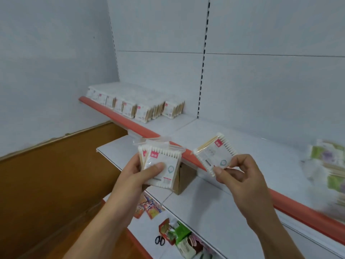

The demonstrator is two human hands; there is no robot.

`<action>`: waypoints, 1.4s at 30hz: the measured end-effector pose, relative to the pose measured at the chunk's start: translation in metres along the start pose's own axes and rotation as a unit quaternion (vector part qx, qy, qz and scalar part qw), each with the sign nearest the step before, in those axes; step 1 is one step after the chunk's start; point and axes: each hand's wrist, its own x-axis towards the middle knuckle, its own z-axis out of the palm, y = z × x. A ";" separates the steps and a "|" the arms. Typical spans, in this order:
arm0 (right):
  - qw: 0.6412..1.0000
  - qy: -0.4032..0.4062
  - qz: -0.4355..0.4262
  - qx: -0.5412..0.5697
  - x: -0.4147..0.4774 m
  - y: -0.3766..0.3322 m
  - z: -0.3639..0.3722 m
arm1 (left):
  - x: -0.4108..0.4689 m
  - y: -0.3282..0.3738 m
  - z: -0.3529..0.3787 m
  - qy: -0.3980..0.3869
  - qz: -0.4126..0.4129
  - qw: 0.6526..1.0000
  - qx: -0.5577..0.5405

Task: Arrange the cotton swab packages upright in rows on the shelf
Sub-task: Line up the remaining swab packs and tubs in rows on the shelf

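Note:
My left hand grips a small stack of cotton swab packages, clear bags with white swab tips and a pink label, thumb pressed on the front one. My right hand pinches a single cotton swab package by its lower corner, tilted, just above the shelf's red front edge. Rows of swab packages stand upright at the back left of the white shelf, with the last short row at the right end.
A red price rail runs along the shelf front. Blurred green and white packs lie on the shelf at the right. A cardboard box sits on the lower shelf, with colourful packets and black scissors below.

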 end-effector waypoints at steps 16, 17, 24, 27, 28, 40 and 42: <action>0.940 0.013 -0.046 -0.338 0.216 0.024 0.185 | 0.273 0.056 -0.112 -0.085 0.043 0.994 -0.050; 0.935 0.012 -0.047 -0.352 0.228 0.026 0.195 | 0.288 0.061 -0.117 -0.096 0.045 0.993 -0.055; 0.894 0.019 -0.003 -0.448 0.292 0.051 0.251 | 0.367 0.097 -0.147 -0.188 0.064 0.978 -0.062; 0.875 0.046 0.009 -0.481 0.310 0.061 0.259 | 0.392 0.101 -0.159 -0.224 0.069 0.969 -0.074; 0.870 0.051 0.020 -0.490 0.314 0.063 0.260 | 0.398 0.099 -0.164 -0.234 0.068 0.967 -0.075; 0.820 0.173 0.072 -0.541 0.324 0.071 0.286 | 0.438 0.102 -0.168 -0.310 0.025 0.946 -0.089; 0.812 0.180 0.062 -0.551 0.326 0.072 0.292 | 0.439 0.102 -0.165 -0.318 0.018 0.944 -0.086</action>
